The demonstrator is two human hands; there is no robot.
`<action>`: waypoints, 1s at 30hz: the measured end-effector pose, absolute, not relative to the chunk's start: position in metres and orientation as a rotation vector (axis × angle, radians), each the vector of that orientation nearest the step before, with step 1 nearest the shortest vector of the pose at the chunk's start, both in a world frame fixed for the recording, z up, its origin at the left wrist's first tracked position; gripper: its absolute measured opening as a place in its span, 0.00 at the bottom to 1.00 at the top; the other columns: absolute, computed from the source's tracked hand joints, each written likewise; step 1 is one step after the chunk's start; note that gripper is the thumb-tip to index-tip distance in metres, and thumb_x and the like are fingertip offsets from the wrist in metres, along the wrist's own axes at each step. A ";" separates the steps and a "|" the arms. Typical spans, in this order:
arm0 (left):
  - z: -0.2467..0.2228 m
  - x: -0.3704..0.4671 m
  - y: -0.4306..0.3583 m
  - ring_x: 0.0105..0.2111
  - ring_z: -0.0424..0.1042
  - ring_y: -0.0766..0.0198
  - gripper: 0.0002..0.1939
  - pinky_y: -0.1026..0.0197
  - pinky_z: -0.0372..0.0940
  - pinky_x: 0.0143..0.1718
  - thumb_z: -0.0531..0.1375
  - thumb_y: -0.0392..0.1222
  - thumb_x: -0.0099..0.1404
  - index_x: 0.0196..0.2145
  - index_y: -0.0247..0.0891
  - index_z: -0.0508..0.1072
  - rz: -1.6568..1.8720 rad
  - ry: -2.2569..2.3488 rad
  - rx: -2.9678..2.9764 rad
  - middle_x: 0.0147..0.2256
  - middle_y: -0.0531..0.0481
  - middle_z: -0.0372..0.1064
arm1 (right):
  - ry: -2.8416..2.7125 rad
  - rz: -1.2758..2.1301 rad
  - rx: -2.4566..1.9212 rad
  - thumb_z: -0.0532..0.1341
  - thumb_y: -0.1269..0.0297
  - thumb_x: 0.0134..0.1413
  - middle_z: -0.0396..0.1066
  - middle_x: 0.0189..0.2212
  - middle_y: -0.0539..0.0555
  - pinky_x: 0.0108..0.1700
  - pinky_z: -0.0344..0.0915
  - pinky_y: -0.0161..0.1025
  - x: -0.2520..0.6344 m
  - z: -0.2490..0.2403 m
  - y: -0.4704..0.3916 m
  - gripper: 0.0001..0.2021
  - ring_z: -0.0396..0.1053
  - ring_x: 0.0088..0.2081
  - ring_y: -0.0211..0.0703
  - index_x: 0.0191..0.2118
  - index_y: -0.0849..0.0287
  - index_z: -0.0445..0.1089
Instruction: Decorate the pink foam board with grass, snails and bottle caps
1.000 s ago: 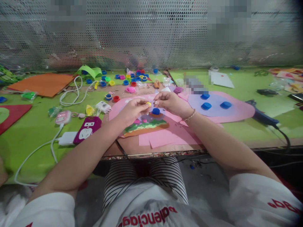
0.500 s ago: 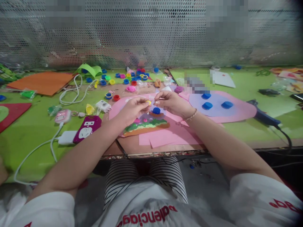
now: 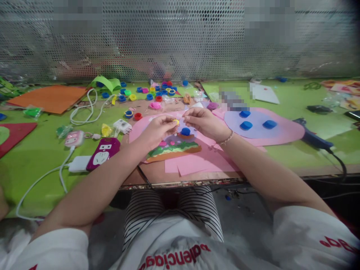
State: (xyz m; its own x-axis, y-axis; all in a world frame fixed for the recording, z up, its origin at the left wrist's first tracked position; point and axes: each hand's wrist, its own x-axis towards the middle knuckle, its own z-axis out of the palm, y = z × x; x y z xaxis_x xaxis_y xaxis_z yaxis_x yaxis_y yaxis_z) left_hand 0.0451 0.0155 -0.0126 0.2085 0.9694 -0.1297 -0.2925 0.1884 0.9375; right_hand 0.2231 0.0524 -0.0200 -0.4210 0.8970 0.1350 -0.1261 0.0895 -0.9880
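My left hand (image 3: 159,129) pinches a small yellow piece (image 3: 176,122) between thumb and fingertips. Close to its right, my right hand (image 3: 204,123) has thumb and forefinger pressed together; anything between them is too small to make out. Both hands are over a pink paper shape (image 3: 137,129) bearing green, orange and purple clay. A blue cap (image 3: 185,131) sits on that shape, just below the gap between my hands. To the right lies another pink shape (image 3: 292,131) with a bluish middle and three blue caps, one of them a blue cap (image 3: 269,124).
Several coloured caps (image 3: 158,93) lie behind my hands. At the left are a purple power strip (image 3: 104,153), a white cable (image 3: 92,119) and orange paper (image 3: 52,98). A dark corded tool (image 3: 316,139) lies at the right. A perforated metal panel (image 3: 174,41) stands behind.
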 end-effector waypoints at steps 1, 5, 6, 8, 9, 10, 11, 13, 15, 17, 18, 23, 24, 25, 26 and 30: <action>-0.012 0.045 0.015 0.25 0.69 0.73 0.05 0.65 0.66 0.35 0.59 0.26 0.57 0.28 0.32 0.68 1.092 0.922 0.942 0.24 0.53 0.69 | -1.517 1.407 -0.820 0.69 0.58 0.42 0.68 0.24 0.47 0.30 0.65 0.31 0.222 -0.020 0.051 0.14 0.65 0.26 0.30 0.31 0.61 0.69; -0.011 0.046 0.015 0.26 0.71 0.72 0.05 0.64 0.67 0.37 0.59 0.25 0.56 0.28 0.32 0.67 1.105 0.930 0.917 0.25 0.53 0.69 | -1.698 1.016 -0.881 0.62 0.56 0.52 0.66 0.22 0.46 0.29 0.65 0.33 0.217 -0.020 0.043 0.11 0.66 0.25 0.32 0.34 0.58 0.64; -0.011 0.046 0.014 0.27 0.71 0.72 0.05 0.64 0.67 0.37 0.59 0.25 0.56 0.28 0.32 0.67 1.106 0.927 0.914 0.25 0.53 0.69 | -1.736 0.939 -0.883 0.61 0.57 0.54 0.65 0.22 0.46 0.30 0.65 0.34 0.215 -0.020 0.041 0.10 0.66 0.25 0.33 0.35 0.57 0.63; -0.010 0.046 0.014 0.28 0.71 0.71 0.06 0.63 0.67 0.39 0.61 0.26 0.55 0.28 0.32 0.67 1.104 0.914 0.915 0.26 0.53 0.70 | -1.781 0.849 -0.875 0.59 0.58 0.56 0.64 0.21 0.45 0.30 0.65 0.35 0.213 -0.020 0.037 0.09 0.67 0.26 0.34 0.38 0.56 0.62; -0.010 0.046 0.014 0.28 0.71 0.71 0.06 0.63 0.67 0.39 0.61 0.26 0.54 0.28 0.32 0.67 1.102 0.907 0.918 0.26 0.52 0.70 | -1.794 0.829 -0.874 0.59 0.58 0.56 0.63 0.21 0.45 0.30 0.65 0.35 0.212 -0.020 0.035 0.09 0.67 0.25 0.35 0.40 0.56 0.61; -0.010 0.046 0.014 0.28 0.71 0.71 0.06 0.62 0.67 0.39 0.62 0.27 0.54 0.28 0.32 0.67 1.101 0.902 0.922 0.26 0.52 0.70 | -1.803 0.822 -0.874 0.59 0.59 0.57 0.63 0.21 0.45 0.30 0.65 0.35 0.212 -0.021 0.034 0.10 0.66 0.25 0.35 0.41 0.56 0.60; -0.010 0.046 0.014 0.27 0.71 0.71 0.07 0.62 0.67 0.39 0.62 0.27 0.54 0.28 0.32 0.67 1.100 0.898 0.923 0.26 0.52 0.70 | -1.810 0.827 -0.875 0.58 0.59 0.57 0.62 0.20 0.44 0.29 0.64 0.36 0.212 -0.021 0.034 0.10 0.66 0.25 0.35 0.42 0.56 0.60; -0.010 0.046 0.014 0.27 0.71 0.71 0.06 0.61 0.67 0.39 0.62 0.27 0.54 0.28 0.32 0.68 1.096 0.893 0.920 0.25 0.53 0.69 | -1.814 0.857 -0.873 0.58 0.60 0.57 0.62 0.20 0.44 0.29 0.63 0.36 0.211 -0.021 0.033 0.11 0.66 0.25 0.35 0.43 0.56 0.59; -0.011 0.046 0.014 0.27 0.71 0.71 0.06 0.61 0.67 0.40 0.61 0.27 0.55 0.28 0.32 0.68 1.091 0.889 0.910 0.25 0.53 0.69 | -1.807 0.894 -0.861 0.59 0.60 0.57 0.62 0.20 0.44 0.29 0.63 0.36 0.211 -0.021 0.033 0.11 0.66 0.25 0.35 0.43 0.56 0.59; -0.011 0.045 0.014 0.28 0.71 0.71 0.05 0.60 0.67 0.41 0.61 0.27 0.55 0.28 0.32 0.68 1.085 0.879 0.907 0.25 0.52 0.69 | -1.798 0.923 -0.845 0.59 0.60 0.57 0.61 0.20 0.44 0.30 0.63 0.36 0.210 -0.021 0.033 0.11 0.65 0.25 0.35 0.43 0.56 0.59; -0.012 0.045 0.014 0.28 0.71 0.70 0.05 0.60 0.67 0.42 0.61 0.27 0.55 0.28 0.32 0.68 1.083 0.869 0.911 0.25 0.52 0.69 | -1.794 0.935 -0.837 0.59 0.60 0.57 0.61 0.20 0.44 0.30 0.63 0.36 0.210 -0.021 0.033 0.11 0.65 0.25 0.35 0.43 0.56 0.59; -0.013 0.044 0.014 0.28 0.72 0.70 0.03 0.59 0.66 0.43 0.61 0.27 0.56 0.29 0.31 0.69 1.056 0.808 0.964 0.26 0.51 0.70 | -1.788 0.996 -0.796 0.58 0.61 0.57 0.59 0.21 0.44 0.29 0.60 0.35 0.208 -0.021 0.031 0.11 0.63 0.25 0.35 0.43 0.56 0.58; -0.013 0.044 0.014 0.28 0.72 0.70 0.03 0.59 0.67 0.42 0.60 0.27 0.56 0.29 0.31 0.70 1.053 0.802 0.969 0.27 0.51 0.70 | -1.789 1.002 -0.795 0.58 0.61 0.58 0.59 0.21 0.44 0.29 0.60 0.35 0.208 -0.021 0.030 0.10 0.63 0.25 0.34 0.43 0.55 0.58; -0.013 0.044 0.014 0.29 0.72 0.70 0.03 0.60 0.67 0.42 0.60 0.27 0.57 0.29 0.31 0.70 1.053 0.799 0.968 0.27 0.50 0.70 | -1.791 1.003 -0.798 0.58 0.61 0.58 0.59 0.21 0.44 0.30 0.61 0.35 0.208 -0.021 0.030 0.10 0.63 0.25 0.34 0.43 0.55 0.58; -0.013 0.044 0.014 0.29 0.72 0.70 0.03 0.60 0.67 0.42 0.60 0.27 0.56 0.29 0.31 0.70 1.057 0.800 0.961 0.27 0.50 0.70 | -1.792 1.000 -0.803 0.58 0.61 0.58 0.59 0.21 0.44 0.30 0.61 0.35 0.208 -0.021 0.030 0.10 0.63 0.25 0.34 0.43 0.55 0.58; -0.011 0.046 0.013 0.28 0.71 0.71 0.05 0.61 0.67 0.42 0.61 0.26 0.55 0.28 0.31 0.69 1.069 0.831 0.930 0.25 0.52 0.69 | -1.784 0.972 -0.824 0.58 0.59 0.57 0.59 0.20 0.43 0.29 0.61 0.35 0.208 -0.019 0.029 0.11 0.63 0.25 0.34 0.43 0.55 0.58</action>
